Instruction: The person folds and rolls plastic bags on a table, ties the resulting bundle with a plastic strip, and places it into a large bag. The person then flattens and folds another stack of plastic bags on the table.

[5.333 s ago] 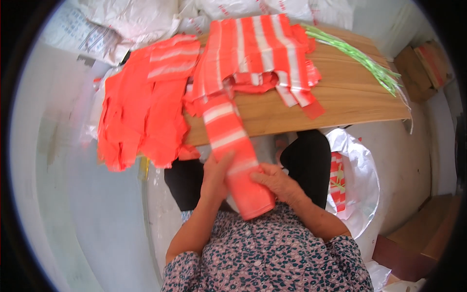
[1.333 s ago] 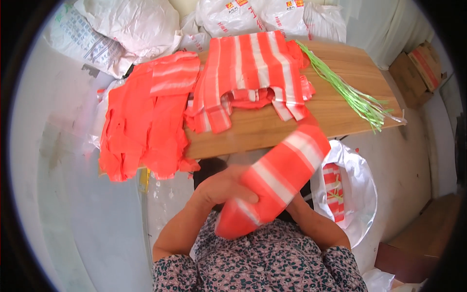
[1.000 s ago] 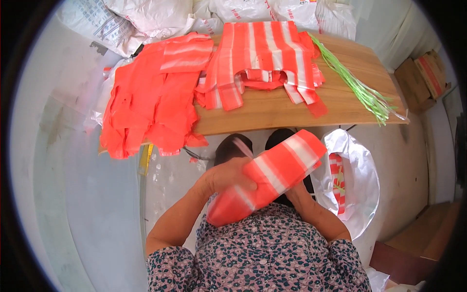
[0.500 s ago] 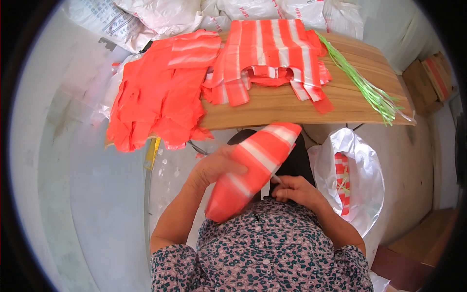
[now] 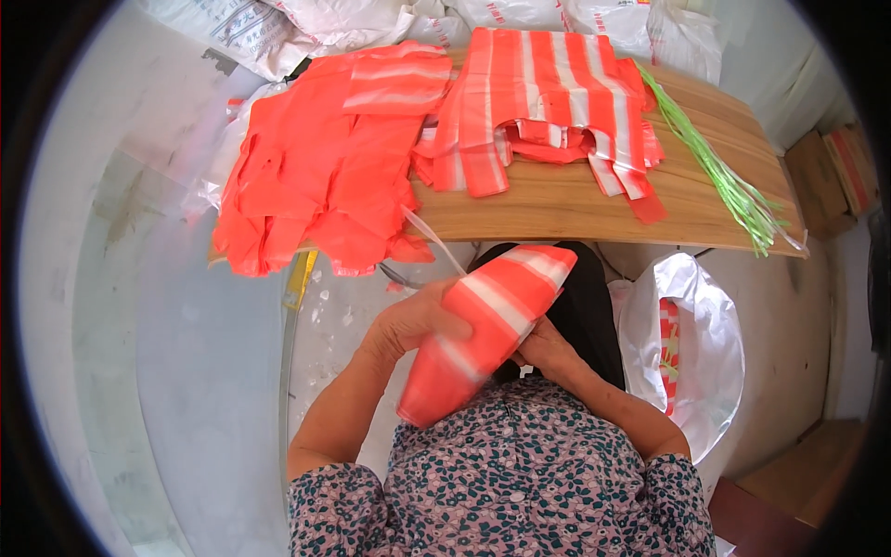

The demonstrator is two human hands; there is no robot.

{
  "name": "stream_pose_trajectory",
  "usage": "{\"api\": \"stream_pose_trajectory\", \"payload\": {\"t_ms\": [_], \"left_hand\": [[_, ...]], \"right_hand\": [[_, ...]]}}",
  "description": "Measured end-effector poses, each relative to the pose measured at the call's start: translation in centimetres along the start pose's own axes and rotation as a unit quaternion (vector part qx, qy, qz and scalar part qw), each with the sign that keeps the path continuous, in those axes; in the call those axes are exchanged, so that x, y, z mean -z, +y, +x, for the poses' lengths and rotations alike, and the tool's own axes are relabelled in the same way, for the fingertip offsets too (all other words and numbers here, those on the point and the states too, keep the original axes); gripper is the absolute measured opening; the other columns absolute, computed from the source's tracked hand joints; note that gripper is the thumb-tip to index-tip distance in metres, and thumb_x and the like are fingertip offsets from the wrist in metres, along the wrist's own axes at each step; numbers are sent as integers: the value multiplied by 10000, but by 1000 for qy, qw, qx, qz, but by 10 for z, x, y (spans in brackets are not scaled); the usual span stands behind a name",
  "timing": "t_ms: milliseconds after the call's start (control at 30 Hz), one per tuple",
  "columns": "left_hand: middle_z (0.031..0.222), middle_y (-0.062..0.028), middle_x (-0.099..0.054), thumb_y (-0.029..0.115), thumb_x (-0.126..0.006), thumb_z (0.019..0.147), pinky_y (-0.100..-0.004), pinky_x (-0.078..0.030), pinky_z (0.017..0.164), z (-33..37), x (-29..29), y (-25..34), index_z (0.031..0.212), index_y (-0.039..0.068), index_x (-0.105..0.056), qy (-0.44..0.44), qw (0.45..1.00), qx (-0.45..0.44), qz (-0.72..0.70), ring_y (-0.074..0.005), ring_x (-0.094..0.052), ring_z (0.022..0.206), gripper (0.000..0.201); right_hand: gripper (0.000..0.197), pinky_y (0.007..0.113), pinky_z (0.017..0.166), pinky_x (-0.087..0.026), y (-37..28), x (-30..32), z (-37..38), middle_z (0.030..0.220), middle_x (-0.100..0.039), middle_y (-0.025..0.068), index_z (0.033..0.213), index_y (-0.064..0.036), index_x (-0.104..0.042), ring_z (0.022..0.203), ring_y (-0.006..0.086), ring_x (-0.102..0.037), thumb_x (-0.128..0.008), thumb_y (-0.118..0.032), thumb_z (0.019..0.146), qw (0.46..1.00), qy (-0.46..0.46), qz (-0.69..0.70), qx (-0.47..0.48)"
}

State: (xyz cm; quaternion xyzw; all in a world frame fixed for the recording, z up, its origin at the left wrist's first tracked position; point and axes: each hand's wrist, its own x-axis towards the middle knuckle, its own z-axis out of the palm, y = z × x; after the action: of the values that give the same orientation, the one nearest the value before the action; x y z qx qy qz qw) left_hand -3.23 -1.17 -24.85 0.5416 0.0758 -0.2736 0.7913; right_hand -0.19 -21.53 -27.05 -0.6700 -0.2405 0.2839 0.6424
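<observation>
A folded bundle of red-and-white striped plastic bags point(image 5: 492, 320) is held at a slant over my lap. My left hand point(image 5: 422, 317) grips its left side, thumb across the front. My right hand point(image 5: 546, 348) is at the bundle's lower right edge, its fingers hidden behind the plastic. From behind the upper left side, a thin whitish strip point(image 5: 434, 238) sticks out toward the table edge. On the table ahead lie a loose heap of red plastic bags point(image 5: 306, 158) and a stack of striped bags point(image 5: 548, 84).
A bunch of green plastic strips point(image 5: 710, 167) lies along the right of the wooden table point(image 5: 557, 218). Below it, a white sack point(image 5: 710, 371) stands open with striped bundles inside. Full white sacks point(image 5: 510, 14) line the back. Cardboard boxes point(image 5: 821, 181) sit at far right.
My right hand has moved left and up, behind the bundle. The whitish strip that was by my right fingers now shows beyond the bundle's upper left. The view has shifted slightly.
</observation>
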Motion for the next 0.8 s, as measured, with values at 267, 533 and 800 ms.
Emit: {"api": "stream_pose_trajectory", "payload": {"t_ms": [267, 533, 800], "left_hand": [[1131, -91, -622, 63, -757, 642, -330, -463, 930, 10, 6, -10, 1253, -27, -521, -23, 998, 45, -24, -185, -586, 1030, 662], [1075, -92, -626, 70, -707, 676, -308, -473, 873, 17, 4, -6, 1204, -46, -536, 54, 991, 67, 99, -171, -587, 975, 566], [1019, -59, -646, 75, -711, 772, -281, -491, 845, 7, -2, -25, 1184, -3, -566, 136, 989, -21, 52, -145, -603, 938, 444]], "right_hand": [[98, 234, 433, -357, -5, -1, 2, 631, -540, 9, 939, -66, -574, 490, 94, -488, -536, -142, 891, 988, 53, 82, -116], [177, 273, 505, -460, 9, 34, -32, 719, -607, 88, 971, 18, -623, 554, 142, -582, -575, -105, 855, 978, -49, -74, -187], [242, 338, 679, -499, 29, 29, -37, 871, -642, 208, 1035, 29, -618, 749, 312, -640, -617, -91, 825, 970, -17, -241, -5]]}}
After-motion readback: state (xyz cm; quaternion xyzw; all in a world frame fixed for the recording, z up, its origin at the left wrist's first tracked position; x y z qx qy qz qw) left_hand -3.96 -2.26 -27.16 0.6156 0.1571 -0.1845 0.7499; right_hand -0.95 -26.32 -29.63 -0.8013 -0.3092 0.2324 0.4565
